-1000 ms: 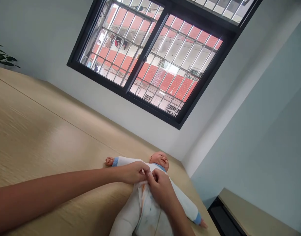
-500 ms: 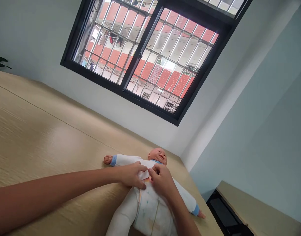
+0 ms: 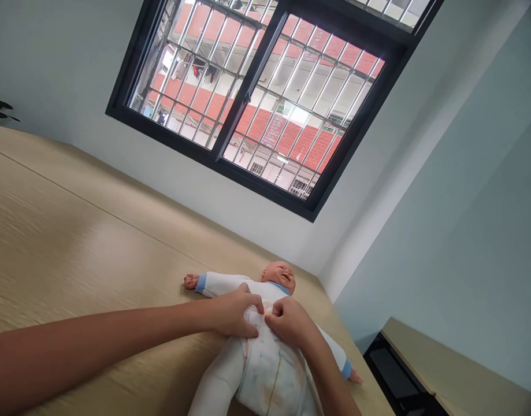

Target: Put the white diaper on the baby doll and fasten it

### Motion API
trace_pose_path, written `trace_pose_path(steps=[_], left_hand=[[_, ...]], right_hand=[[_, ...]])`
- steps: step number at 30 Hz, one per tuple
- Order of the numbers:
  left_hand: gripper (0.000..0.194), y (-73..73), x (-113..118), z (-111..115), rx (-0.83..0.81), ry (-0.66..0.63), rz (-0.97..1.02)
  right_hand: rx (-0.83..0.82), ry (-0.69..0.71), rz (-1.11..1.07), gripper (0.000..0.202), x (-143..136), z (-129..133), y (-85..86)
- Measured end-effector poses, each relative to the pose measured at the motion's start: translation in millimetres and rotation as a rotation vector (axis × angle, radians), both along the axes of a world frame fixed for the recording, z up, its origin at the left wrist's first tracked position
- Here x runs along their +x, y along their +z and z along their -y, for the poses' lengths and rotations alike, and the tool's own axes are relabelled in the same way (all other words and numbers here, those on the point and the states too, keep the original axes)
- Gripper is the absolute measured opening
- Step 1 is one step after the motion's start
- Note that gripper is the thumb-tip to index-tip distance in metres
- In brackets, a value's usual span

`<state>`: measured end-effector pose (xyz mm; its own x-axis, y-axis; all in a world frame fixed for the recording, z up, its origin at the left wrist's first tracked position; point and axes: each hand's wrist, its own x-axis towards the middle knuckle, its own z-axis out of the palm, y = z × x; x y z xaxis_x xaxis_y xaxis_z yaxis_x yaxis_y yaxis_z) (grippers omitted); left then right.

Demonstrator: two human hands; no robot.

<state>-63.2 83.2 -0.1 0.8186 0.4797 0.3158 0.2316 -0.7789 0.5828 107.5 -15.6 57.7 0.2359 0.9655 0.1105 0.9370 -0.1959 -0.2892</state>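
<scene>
A baby doll (image 3: 279,276) in a white top with blue cuffs lies face up on the wooden table, arms spread. Around its hips is a white diaper (image 3: 265,370) with a yellowish line down the front. My left hand (image 3: 239,312) grips the diaper's upper edge at the doll's waist, thumb and fingers on either side of a whitish tab. Close beside it, the fingers of my right hand (image 3: 289,320) are pinched at the waist; whatever they hold is too small to make out.
The wooden table (image 3: 96,248) stretches left and back to the wall. Behind it is a barred window with a dark frame (image 3: 265,179). A lower cabinet with a black front (image 3: 395,370) stands at the right. Plant leaves (image 3: 0,110) show at the far left.
My right hand has moved slightly down toward the diaper's waist edge. The white tab that stood out between my hands now lies flatter against the diaper.
</scene>
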Motion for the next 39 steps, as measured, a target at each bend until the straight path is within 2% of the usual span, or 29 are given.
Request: trace_pose_path(steps=[3, 6, 8, 10, 13, 16, 18, 21, 24, 27, 30, 33, 39], left_hand=[[0.040, 3.5, 0, 6, 0.166, -0.019, 0.105], [0.027, 6.0, -1, 10, 0.285, -0.188, 0.144], [0.030, 4.3, -2, 10, 0.303, -0.271, 0.172], [0.035, -0.7, -4, 8, 0.288, -0.292, 0.229], [0.041, -12.0, -4, 3, 0.250, -0.307, 0.304], [0.044, -20.9, -4, 0, 0.224, -0.329, 0.324], [0.045, -22.1, -6, 1, 0.192, -0.317, 0.306], [0.046, -16.0, -12, 6, 0.131, -0.326, 0.269], [0.046, -7.0, -19, 14, 0.041, -0.349, 0.225], [0.051, -3.5, -23, 17, -0.022, -0.327, 0.201], [0.053, -5.0, -23, 15, 0.058, -0.354, 0.209], [0.052, -4.1, -20, 12, 0.085, -0.381, 0.197], [0.053, 4.8, -15, 14, -0.201, -0.356, 0.167]], right_hand=[[0.026, -0.033, -0.023, 0.033, 6, 2, -3.5], [0.118, -0.004, -0.058, 0.033, 11, 4, -12.8], [0.221, 0.072, -0.150, 0.028, 16, 7, -20.8], [0.383, 0.120, -0.306, 0.028, 23, 13, -28.1], [0.668, 0.026, -0.527, 0.038, 44, 30, -35.4], [0.781, -0.122, -0.664, 0.044, 69, 50, -41.4], [0.742, -0.167, -0.722, 0.045, 81, 59, -46.8], [0.606, -0.173, -0.786, 0.047, 87, 63, -56.3], [0.490, -0.137, -0.779, 0.044, 78, 57, -64.6], [0.490, -0.082, -0.644, 0.035, 64, 51, -69.5], [0.542, -0.029, -0.498, 0.024, 56, 50, -69.8], [0.492, 0.088, -0.421, 0.025, 54, 50, -68.0], [0.433, 0.109, -0.480, 0.025, 58, 55, -57.4]])
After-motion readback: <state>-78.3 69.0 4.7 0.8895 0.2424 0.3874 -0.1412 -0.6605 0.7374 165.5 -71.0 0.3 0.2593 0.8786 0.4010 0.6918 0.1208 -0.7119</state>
